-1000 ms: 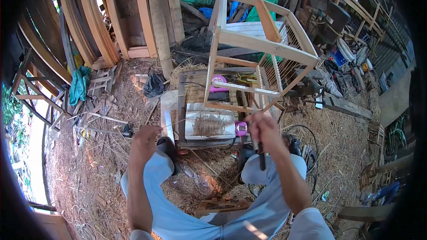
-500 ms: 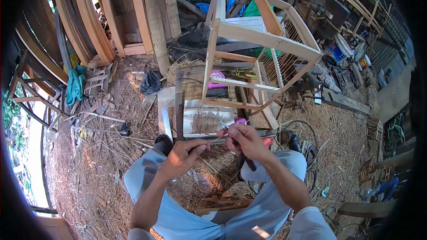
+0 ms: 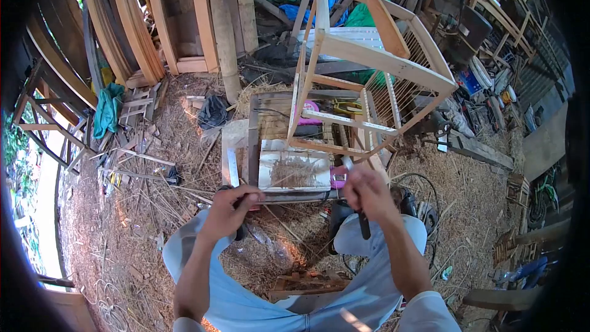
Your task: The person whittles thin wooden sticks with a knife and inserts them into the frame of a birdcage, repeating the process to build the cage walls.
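My right hand [image 3: 370,195] is closed round a knife; its dark handle [image 3: 365,226] sticks out below the fist, and a short stretch of pale blade [image 3: 348,163] shows above the fingers. My left hand [image 3: 231,208] is in a pinch over the left knee, near the bench's front edge. What sits between its fingertips is too thin to make out. Beyond the hands lies a whitish block [image 3: 270,166] with brown shavings [image 3: 291,173] on it. A pink tape-like item [image 3: 338,177] lies at its right end, close to the right hand.
A wooden frame with thin slats [image 3: 381,49] stands over the far right of the low bench [image 3: 253,129]. A metal strip [image 3: 233,167] lies at the bench's left. Black cable [image 3: 424,178] curls at right. Shavings and offcuts cover the ground [image 3: 141,209].
My hands have moved apart: the left went left, the right went right and slightly up with the knife. The thin strip that ran from my left fingertips no longer shows clearly.
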Motion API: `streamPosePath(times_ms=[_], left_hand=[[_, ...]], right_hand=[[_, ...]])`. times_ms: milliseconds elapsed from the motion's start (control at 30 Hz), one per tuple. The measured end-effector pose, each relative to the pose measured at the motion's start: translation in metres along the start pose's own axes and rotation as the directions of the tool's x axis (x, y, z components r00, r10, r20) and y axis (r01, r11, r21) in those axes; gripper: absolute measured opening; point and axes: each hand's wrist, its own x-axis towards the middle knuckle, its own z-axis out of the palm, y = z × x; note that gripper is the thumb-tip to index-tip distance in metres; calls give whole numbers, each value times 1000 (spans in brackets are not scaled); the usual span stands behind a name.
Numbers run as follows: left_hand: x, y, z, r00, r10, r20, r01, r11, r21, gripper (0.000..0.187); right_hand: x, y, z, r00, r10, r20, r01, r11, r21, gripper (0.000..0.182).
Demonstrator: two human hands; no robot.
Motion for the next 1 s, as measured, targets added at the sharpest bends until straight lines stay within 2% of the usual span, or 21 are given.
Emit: streamPosePath(times_ms=[33,67,100,133,167,200,267,367,600,633,667,700,733,800,833,867,933,1000], left_hand=[[2,5,8,996,-42,-73,51,991,121,12],[4,6,17,997,-47,-67,55,991,122,12],[9,5,28,977,180,-118,-151,963,224,14],[13,9,36,904,403,-144,-340,881,331,17],[13,17,38,907,410,-92,-339,843,419,29],[15,19,37,905,415,-92,-344,843,414,29],[18,22,32,869,492,-42,-399,749,529,37],[17,29,27,852,523,26,-441,690,574,44],[4,24,21,844,528,93,-482,671,564,51],[4,24,19,848,528,50,-464,692,554,43],[3,23,17,850,527,7,-446,711,543,36],[-1,14,7,848,530,8,-448,709,544,36],[-7,-2,-8,853,520,-55,-401,718,568,34],[-4,-8,-15,843,520,-133,-356,727,588,31],[-2,-4,-16,861,484,-157,-313,746,587,29],[0,-2,-17,879,444,-174,-269,763,588,26],[7,4,-5,882,435,-180,-268,779,567,25],[11,10,10,900,414,-137,-287,798,529,28]], right_hand=[[-4,0,10,990,34,140,-34,999,-3,33],[-6,2,21,958,68,279,-68,998,-12,34],[-4,6,31,958,72,278,-71,997,-12,34],[-2,12,40,971,88,224,-97,995,31,34],[1,16,43,980,104,169,-118,990,73,34],[3,20,42,981,103,164,-115,991,69,34],[10,24,39,965,204,164,-245,924,292,38],[9,23,34,974,204,97,-224,926,303,38],[2,13,27,961,259,92,-273,942,198,31],[4,15,24,962,258,92,-271,942,198,31],[6,20,18,977,213,12,-212,958,193,31],[7,22,11,984,165,-70,-150,971,184,30],[5,18,2,984,163,-75,-147,972,183,30],[6,5,-18,970,101,-219,-55,978,203,31],[3,6,-14,970,149,-189,-120,980,160,33],[0,8,-6,971,145,-190,-115,981,159,33],[-5,13,16,968,230,104,-239,967,87,32],[-4,18,38,970,197,140,-217,966,143,31]])
